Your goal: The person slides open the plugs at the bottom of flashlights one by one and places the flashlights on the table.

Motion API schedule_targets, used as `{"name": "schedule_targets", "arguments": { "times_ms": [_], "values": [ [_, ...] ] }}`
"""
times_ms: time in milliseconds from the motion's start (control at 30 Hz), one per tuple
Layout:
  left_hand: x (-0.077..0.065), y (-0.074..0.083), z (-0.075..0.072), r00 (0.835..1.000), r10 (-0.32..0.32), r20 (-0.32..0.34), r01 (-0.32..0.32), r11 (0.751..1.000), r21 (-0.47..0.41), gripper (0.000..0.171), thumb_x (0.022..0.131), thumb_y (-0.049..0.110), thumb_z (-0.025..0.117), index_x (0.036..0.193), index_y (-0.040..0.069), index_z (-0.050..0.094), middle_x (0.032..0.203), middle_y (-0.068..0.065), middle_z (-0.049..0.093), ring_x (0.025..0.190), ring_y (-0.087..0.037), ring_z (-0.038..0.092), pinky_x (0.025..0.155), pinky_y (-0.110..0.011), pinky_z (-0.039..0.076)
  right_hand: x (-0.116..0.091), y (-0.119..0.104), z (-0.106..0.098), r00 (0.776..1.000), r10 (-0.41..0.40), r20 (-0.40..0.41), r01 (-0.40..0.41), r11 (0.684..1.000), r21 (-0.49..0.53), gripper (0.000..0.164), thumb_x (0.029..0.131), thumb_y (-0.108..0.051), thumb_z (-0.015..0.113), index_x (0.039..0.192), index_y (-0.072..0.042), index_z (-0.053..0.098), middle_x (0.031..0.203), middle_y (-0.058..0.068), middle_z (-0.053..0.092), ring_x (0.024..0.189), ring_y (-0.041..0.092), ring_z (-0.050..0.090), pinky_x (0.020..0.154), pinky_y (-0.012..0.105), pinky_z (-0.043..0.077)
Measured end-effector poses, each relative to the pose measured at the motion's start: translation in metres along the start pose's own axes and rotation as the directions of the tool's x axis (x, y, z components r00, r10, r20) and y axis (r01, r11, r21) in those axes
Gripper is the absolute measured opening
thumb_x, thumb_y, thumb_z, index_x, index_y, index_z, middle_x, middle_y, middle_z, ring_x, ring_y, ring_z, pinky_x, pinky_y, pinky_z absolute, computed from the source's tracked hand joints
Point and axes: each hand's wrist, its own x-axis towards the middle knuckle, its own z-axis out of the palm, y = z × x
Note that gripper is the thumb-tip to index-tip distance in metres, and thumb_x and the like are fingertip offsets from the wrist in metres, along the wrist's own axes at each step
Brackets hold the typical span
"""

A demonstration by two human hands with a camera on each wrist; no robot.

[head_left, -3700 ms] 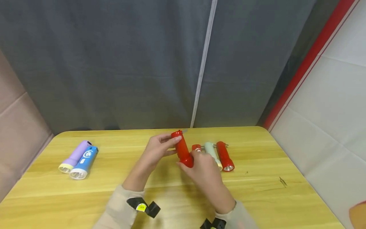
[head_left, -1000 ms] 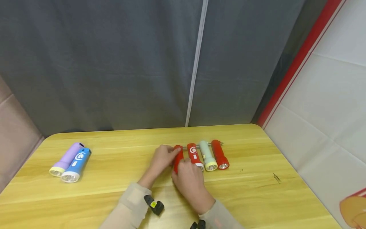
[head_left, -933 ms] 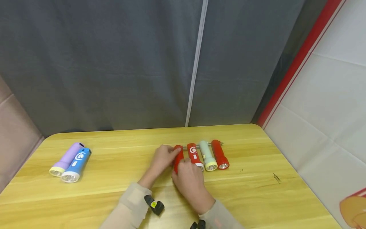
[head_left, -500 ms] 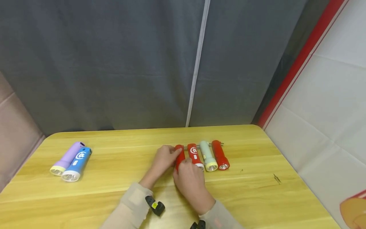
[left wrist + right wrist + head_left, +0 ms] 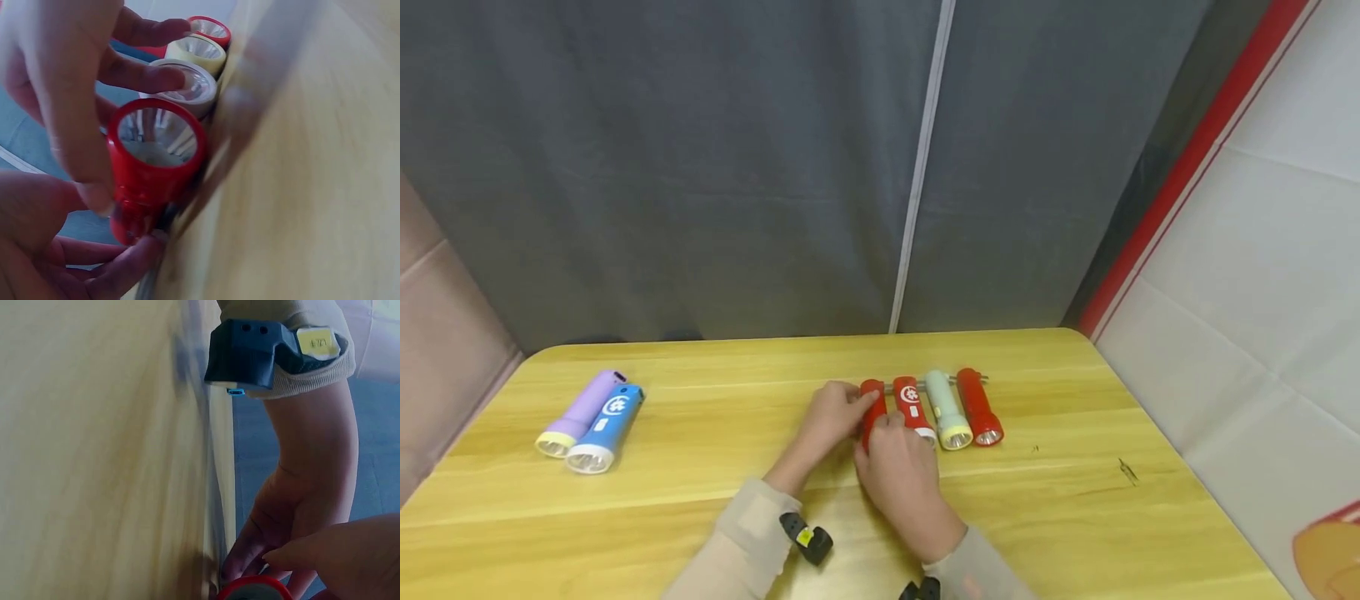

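Observation:
A red flashlight (image 5: 872, 410) lies at the left end of a row, its lens toward me. My left hand (image 5: 829, 418) pinches its tail end between thumb and fingers. My right hand (image 5: 901, 479) grips the lens end, thumb on the left side and fingers on the right. In the left wrist view the red-rimmed lens (image 5: 159, 137) faces the camera, with the right hand's fingers reaching over the neighbouring white-rimmed lens (image 5: 187, 87). Beside it lie a red flashlight with a white logo (image 5: 910, 404), a pale green one (image 5: 946, 407) and another red one (image 5: 977, 404).
A thin grey rod (image 5: 888, 387) runs crosswise by the tail ends of the row. At the left of the wooden table (image 5: 715, 467) a purple flashlight (image 5: 587, 407) and a blue flashlight (image 5: 613, 421) lie side by side. A grey curtain (image 5: 700, 183) hangs behind the table.
Earliest, both hands held the red flashlight raised and tilted; it has come down to the row's left end. Over the last second, hands and flashlights stay almost still, with a slight view shift.

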Motion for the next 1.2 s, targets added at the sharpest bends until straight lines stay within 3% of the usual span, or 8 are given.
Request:
{"name": "schedule_targets", "arguments": {
  "times_ms": [67,200,300,433,500,700,967,1200],
  "values": [
    [-0.002,0.001,-0.003,1.000,0.003,0.007,-0.003,0.999,0.033,0.037,0.098,0.031,0.066,0.075,0.002,0.064,0.058,0.000,0.051,0.051,-0.013,0.049,0.048,-0.021,0.039,0.000,0.000,-0.003,1.000,-0.009,-0.002,0.009,1.000,-0.019,0.042,0.085,-0.042,0.078,0.092,-0.001,0.070,0.083,0.010,0.066,0.050,0.017,0.053,0.042,0.028,0.041],
    [-0.010,0.002,-0.011,1.000,0.005,0.017,-0.006,0.997,0.075,0.042,0.097,0.033,0.066,0.110,-0.007,0.068,0.065,-0.005,0.060,0.051,-0.013,0.053,0.049,-0.024,0.044,0.000,0.001,-0.009,0.999,-0.028,-0.033,0.027,0.999,-0.031,0.041,0.085,-0.044,0.078,0.086,-0.004,0.069,0.079,0.009,0.065,0.050,0.018,0.055,0.042,0.028,0.041],
    [-0.020,-0.001,-0.022,1.000,0.020,-0.003,-0.019,0.995,0.097,0.055,0.098,0.032,0.066,0.134,-0.009,0.058,0.089,-0.015,0.073,0.063,-0.015,0.065,0.059,-0.029,0.056,0.002,0.001,-0.015,0.998,-0.054,-0.040,0.054,0.999,-0.001,0.041,0.085,-0.045,0.077,0.085,-0.005,0.069,0.081,0.010,0.066,0.052,0.021,0.058,0.043,0.030,0.045],
    [-0.039,-0.007,-0.043,0.999,0.044,-0.032,-0.039,0.988,0.149,0.053,0.098,0.033,0.066,0.135,-0.004,0.059,0.115,-0.020,0.072,0.087,-0.021,0.073,0.072,-0.035,0.061,0.003,0.001,-0.022,0.995,-0.103,-0.011,0.104,0.991,0.088,0.039,0.087,-0.046,0.076,0.090,-0.007,0.072,0.086,0.007,0.069,0.056,0.019,0.059,0.046,0.029,0.047],
    [-0.051,-0.011,-0.057,0.998,0.049,-0.041,-0.041,0.984,0.175,0.052,0.098,0.035,0.065,0.136,-0.001,0.059,0.118,-0.019,0.072,0.094,-0.025,0.074,0.072,-0.035,0.061,0.003,0.001,-0.024,0.989,-0.144,0.033,0.137,0.976,0.169,0.037,0.088,-0.044,0.075,0.095,-0.008,0.074,0.089,0.006,0.071,0.061,0.018,0.062,0.051,0.029,0.051],
    [-0.081,-0.022,-0.105,0.996,0.053,-0.071,-0.029,0.951,0.306,0.050,0.100,0.037,0.062,0.135,0.001,0.061,0.118,-0.017,0.072,0.100,-0.028,0.073,0.070,-0.034,0.060,0.004,-0.009,-0.024,0.944,-0.294,0.149,0.212,0.887,0.411,0.038,0.090,-0.040,0.075,0.108,-0.007,0.077,0.103,0.006,0.078,0.084,0.015,0.073,0.071,0.027,0.060],
    [-0.104,-0.037,-0.169,0.979,0.106,-0.176,-0.002,0.861,0.508,0.046,0.100,0.033,0.062,0.127,-0.005,0.065,0.114,-0.021,0.073,0.096,-0.033,0.073,0.075,-0.045,0.061,0.012,-0.041,-0.022,0.871,-0.406,0.275,0.217,0.822,0.527,0.041,0.090,-0.043,0.073,0.114,-0.009,0.076,0.103,0.005,0.079,0.089,0.014,0.073,0.075,0.027,0.059],
    [-0.109,-0.053,-0.210,0.946,0.203,-0.254,0.036,0.711,0.702,0.029,0.096,0.021,0.066,0.102,-0.007,0.069,0.092,-0.026,0.068,0.077,-0.038,0.066,0.059,-0.048,0.053,0.019,-0.066,-0.009,0.808,-0.466,0.362,0.192,0.788,0.585,0.048,0.091,-0.046,0.071,0.122,-0.009,0.072,0.113,0.006,0.077,0.101,0.016,0.073,0.085,0.028,0.059]
  ]
}}
